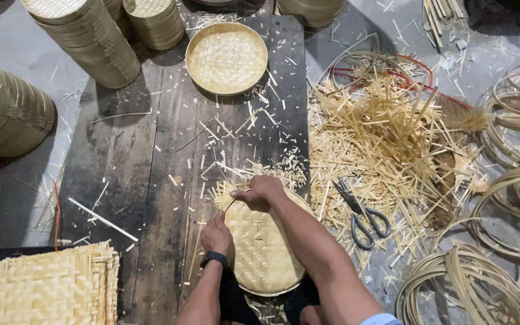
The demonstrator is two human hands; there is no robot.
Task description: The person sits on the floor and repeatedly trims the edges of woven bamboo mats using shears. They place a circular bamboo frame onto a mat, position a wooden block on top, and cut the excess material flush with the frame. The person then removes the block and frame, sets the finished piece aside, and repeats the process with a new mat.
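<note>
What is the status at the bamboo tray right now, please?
Left hand braces woven tray. Right hand pinches strip at far rim. Scissors lie apart, right, among offcuts.

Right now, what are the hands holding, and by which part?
Both hands grip the round woven tray at its far rim: the left hand on the left edge, the right hand on top, its fingers pinching a thin strip there.
</note>
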